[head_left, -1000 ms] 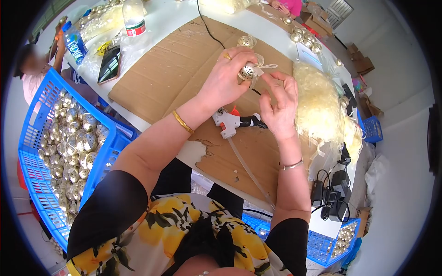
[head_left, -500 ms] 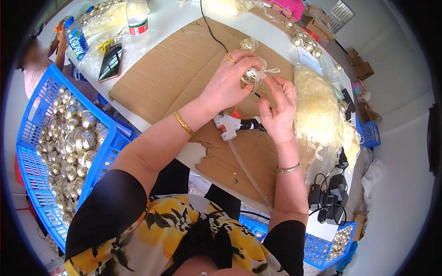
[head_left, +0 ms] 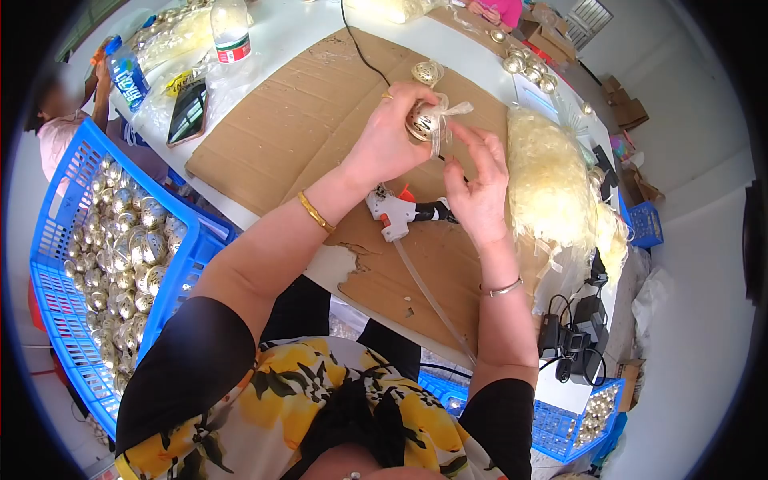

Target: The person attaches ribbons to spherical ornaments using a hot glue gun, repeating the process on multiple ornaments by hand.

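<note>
Ball [head_left: 422, 122]: between the hands, ribbon bow [head_left: 446, 110] toward the right
Left hand [head_left: 390, 138]: pinching the ball
Right hand [head_left: 482, 182]: spread, beside the bow

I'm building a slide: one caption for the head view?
Left hand holding a ribboned metallic ball, right hand close by, glue gun lying on cardboard.

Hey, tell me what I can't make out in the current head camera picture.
All in the head view:
Patterned ball: palm side, covered by the left hand.
Black cord: its continuation, hidden behind the left hand.
Clear bottle: top, cut off by the upper edge.
Bottle's red label: print too small to read.
</note>
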A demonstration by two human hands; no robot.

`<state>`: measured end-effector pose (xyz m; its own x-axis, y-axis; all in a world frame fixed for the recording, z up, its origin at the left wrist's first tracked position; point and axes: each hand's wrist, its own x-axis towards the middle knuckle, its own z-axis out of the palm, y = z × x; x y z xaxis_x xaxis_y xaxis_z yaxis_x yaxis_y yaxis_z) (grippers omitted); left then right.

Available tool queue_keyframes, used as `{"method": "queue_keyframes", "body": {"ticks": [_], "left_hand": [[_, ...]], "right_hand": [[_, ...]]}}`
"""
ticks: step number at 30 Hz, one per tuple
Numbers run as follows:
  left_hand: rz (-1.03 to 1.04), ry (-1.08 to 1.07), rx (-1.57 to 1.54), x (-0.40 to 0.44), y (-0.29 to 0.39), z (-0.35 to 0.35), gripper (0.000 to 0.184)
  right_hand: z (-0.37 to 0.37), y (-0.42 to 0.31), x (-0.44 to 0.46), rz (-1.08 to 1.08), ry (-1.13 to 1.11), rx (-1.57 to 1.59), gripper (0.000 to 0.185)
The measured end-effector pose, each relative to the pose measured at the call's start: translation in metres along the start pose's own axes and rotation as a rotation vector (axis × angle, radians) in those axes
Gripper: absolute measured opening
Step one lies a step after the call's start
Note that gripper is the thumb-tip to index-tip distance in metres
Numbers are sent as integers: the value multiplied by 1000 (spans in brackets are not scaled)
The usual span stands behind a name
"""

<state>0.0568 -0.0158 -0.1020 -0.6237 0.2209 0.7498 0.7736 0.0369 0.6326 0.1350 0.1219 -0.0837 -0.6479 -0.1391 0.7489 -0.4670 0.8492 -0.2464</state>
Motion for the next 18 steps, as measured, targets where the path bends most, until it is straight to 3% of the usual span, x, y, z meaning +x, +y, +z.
{"method": "queue_keyframes", "body": {"ticks": [2, 4, 9, 11, 13, 18], "left_hand": [[-103, 12, -79, -1, -4, 1, 46], [-263, -44, -245, 0, -9, -1, 50], [-103, -55, -180, -4, -2, 3, 51], [-30, -66, -100, -5, 0, 5, 52], [147, -84, 10, -4, 1, 6, 51], [166, -141, 42, -7, 16, 3, 54]], "right_hand": [[-3, -4, 0, 217, 16, 182, 37], [0, -4, 0, 266, 25, 180, 37], [2, -6, 0, 526, -42, 343, 44], [-4, -11, 6, 772, -224, 561, 52], [1, -6, 3, 735, -191, 590, 58], [11, -3, -1, 612, 11, 814, 75]]}}
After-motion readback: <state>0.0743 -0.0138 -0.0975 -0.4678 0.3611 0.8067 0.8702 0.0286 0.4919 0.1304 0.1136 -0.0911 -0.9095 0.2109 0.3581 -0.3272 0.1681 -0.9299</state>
